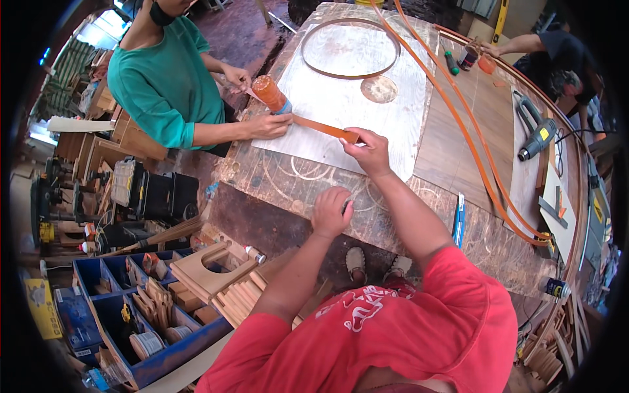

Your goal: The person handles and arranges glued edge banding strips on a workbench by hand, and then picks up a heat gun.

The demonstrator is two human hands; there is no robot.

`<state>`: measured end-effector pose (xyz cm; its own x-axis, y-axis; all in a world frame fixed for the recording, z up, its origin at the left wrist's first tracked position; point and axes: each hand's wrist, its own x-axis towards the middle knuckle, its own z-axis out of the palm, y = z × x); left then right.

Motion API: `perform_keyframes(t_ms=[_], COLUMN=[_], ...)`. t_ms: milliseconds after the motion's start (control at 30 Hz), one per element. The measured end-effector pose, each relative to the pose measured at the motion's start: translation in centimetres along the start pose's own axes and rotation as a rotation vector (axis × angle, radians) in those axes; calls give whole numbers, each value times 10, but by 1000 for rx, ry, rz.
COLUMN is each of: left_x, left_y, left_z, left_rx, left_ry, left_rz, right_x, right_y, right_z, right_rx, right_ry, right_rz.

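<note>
An orange-brown flat strip (319, 125) runs over the white board (341, 149) on the table. My right hand (370, 153) pinches its near end between thumb and fingers. A co-worker's hand (270, 126) is at the strip's other end, beside an orange-stained jar (270, 93) with a blue lower part. My left hand (331, 211) is closed above the table's near edge, apart from the strip. A small dark bit shows by its thumb; I cannot make out what it is.
On the worn table (275, 170) lie an oval hoop (306, 49), long orange strips (466, 124), a heat gun (538, 139) and a blue-handled tool (460, 219). A blue divided box (160, 357) of wood pieces stands at lower left. Another person (557, 56) bends at far right.
</note>
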<state>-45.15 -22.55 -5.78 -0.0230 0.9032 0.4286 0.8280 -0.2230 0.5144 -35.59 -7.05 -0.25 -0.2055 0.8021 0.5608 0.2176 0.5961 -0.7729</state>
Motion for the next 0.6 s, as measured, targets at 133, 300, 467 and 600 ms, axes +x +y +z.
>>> perform_keyframes(t_ms=[133, 300, 467, 600], left_x=[1, -1, -1, -2], left_y=[0, -1, 1, 0], left_z=[2, 4, 5, 4], left_rx=[-3, 13, 14, 14], left_ry=[-2, 2, 1, 9], left_rz=[15, 10, 10, 1], right_x=[-2, -3, -12, -28], right_y=[-4, -20, -28, -32], right_z=[-13, -33, -56, -74], right_rx=[0, -3, 82, 119], right_ry=[16, 30, 59, 84], right_rz=[-81, -150, -112, -29])
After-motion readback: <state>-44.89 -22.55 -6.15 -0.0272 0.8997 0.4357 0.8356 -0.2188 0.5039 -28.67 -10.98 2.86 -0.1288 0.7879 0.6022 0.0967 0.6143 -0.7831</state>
